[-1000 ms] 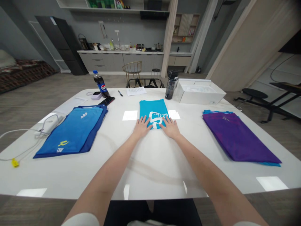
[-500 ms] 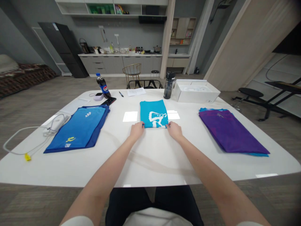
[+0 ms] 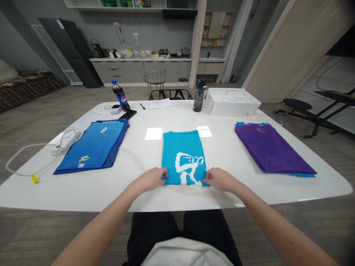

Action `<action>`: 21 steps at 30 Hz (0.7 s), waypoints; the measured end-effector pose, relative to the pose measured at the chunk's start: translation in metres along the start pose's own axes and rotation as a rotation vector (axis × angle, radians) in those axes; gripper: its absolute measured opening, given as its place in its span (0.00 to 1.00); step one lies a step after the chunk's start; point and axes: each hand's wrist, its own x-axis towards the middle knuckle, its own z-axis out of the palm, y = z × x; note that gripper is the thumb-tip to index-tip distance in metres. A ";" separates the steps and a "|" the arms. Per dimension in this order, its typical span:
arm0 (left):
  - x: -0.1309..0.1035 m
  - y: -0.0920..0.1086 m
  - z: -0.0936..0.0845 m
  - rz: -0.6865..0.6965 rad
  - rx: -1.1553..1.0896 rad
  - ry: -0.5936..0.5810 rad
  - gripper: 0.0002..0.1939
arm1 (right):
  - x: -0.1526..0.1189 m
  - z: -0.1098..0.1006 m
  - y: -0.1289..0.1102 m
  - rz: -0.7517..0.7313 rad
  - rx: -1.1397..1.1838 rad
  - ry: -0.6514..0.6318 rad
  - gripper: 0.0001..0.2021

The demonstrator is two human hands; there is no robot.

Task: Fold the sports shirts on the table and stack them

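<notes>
On the near side of the left grip (image 3: 153, 178) and right grip (image 3: 222, 179) show the person's white top (image 3: 185, 255) and dark trousers (image 3: 154, 232), and then the near edge of the white surface (image 3: 184, 200). Both grips are closed, fingers curled in, each pinching a side of the folded turquoise cloth (image 3: 181, 144) close to its near corners. The cloth lies between them and stretches away from them, flat on the surface, its white printed figure and lettering on the half nearer the right grip. Well to the left of the left grip is a yellow tag (image 3: 35, 178) on a white cable, and a little farther off, a folded blue cloth (image 3: 97, 142) rests on a darker blue layer, with a white adapter (image 3: 67, 140) just beside it. Well to the right of the right grip, a folded purple cloth (image 3: 273, 147) lies over a bright blue one. Farther beyond the left grip are a phone (image 3: 128, 115), a lilac case (image 3: 115, 109), an upright cola bottle (image 3: 121, 97), a pen (image 3: 142, 106) and a printed sheet (image 3: 161, 103). Beyond the right grip stand a dark tumbler (image 3: 199, 96) and an open white box (image 3: 234, 108). Farthest from both grips, past the surface, are a gold-framed chair (image 3: 155, 77), grey kitchen cabinets (image 3: 124, 72) and a dark fridge (image 3: 72, 53).
</notes>
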 end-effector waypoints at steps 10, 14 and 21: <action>0.096 -0.006 -0.049 -0.141 0.080 0.518 0.22 | 0.121 -0.044 0.026 0.066 0.204 0.429 0.33; 0.155 -0.010 -0.064 -0.245 0.192 0.562 0.29 | 0.176 -0.051 0.021 0.112 0.173 0.478 0.35; 0.212 -0.039 -0.083 -0.342 -0.019 0.360 0.25 | 0.206 -0.042 0.027 0.084 0.083 0.620 0.21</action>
